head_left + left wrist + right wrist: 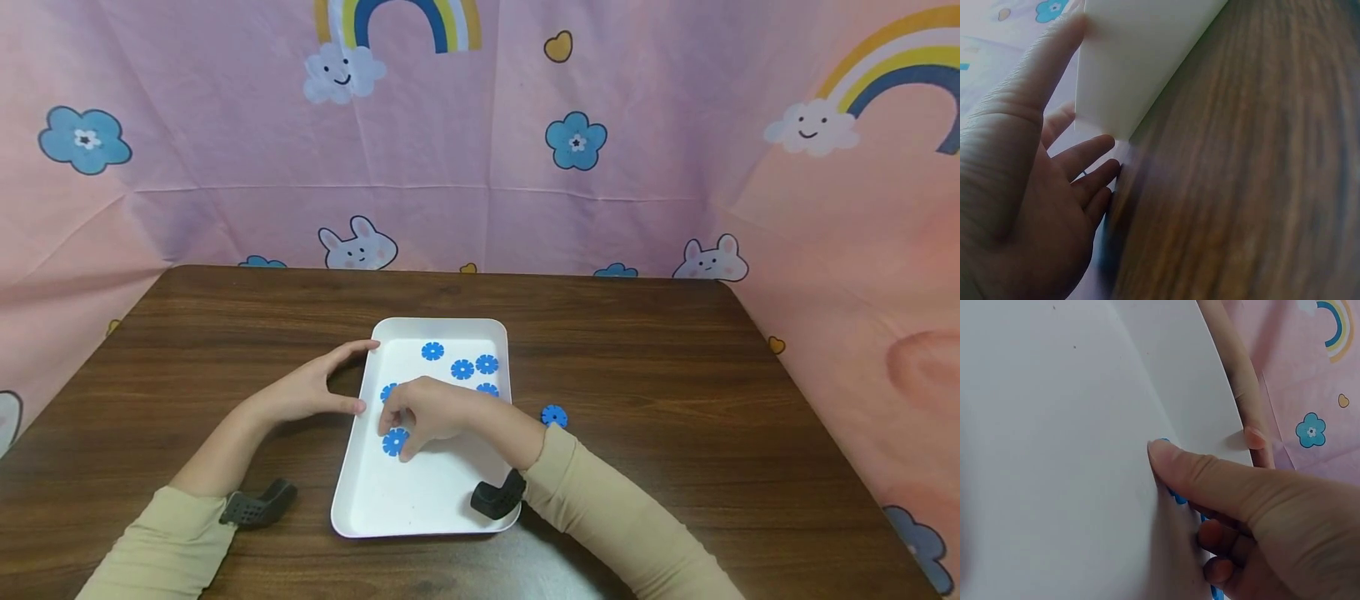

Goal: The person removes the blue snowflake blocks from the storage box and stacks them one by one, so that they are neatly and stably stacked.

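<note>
A white tray [442, 508] lies on the table with several blue notched discs in it. The left hand [300, 392] touches the tray's left side with the thumb and a fingertip, the other fingers relaxed alongside in the left wrist view. Inside the tray, the right hand [431, 408] bends down with thumb and fingers curled around a blue notched disc [395, 442]. The right wrist view shows the thumb covering most of that disc [1179, 499]. Another disc [388, 392] lies just beyond the right hand, partly hidden by it.
Toward the tray's far end lie more discs [462, 369]. A single disc [553, 416] is on the brown wooden table [675, 433], right of the tray and close to the right forearm. A patterned cloth [450, 142] hangs behind the table.
</note>
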A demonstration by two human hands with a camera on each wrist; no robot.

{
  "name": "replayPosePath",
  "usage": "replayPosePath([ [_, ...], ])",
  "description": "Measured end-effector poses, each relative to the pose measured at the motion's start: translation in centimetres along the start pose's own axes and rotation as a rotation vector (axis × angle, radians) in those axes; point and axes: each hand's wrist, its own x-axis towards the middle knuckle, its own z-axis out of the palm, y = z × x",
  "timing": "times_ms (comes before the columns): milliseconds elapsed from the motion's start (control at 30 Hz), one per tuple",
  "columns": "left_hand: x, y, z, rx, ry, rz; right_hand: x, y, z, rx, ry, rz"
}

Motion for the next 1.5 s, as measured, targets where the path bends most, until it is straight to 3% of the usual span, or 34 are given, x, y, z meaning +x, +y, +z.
replayPosePath([
  [400,0.0,0.0,0.0,0.000,0.000,0.003,-0.2,-0.1,0.1,-0.016,-0.003,-0.024],
  [900,-0.1,0.0,0.0,0.002,0.005,-0.013,-0.2,-1.5,0.2,-0.103,-0.017,0.025],
  [1500,-0.1,0.1,-0.1,0.007,0.002,-0.012,-2.2,-2.0,-2.0,-0.105,0.168,-0.233],
])
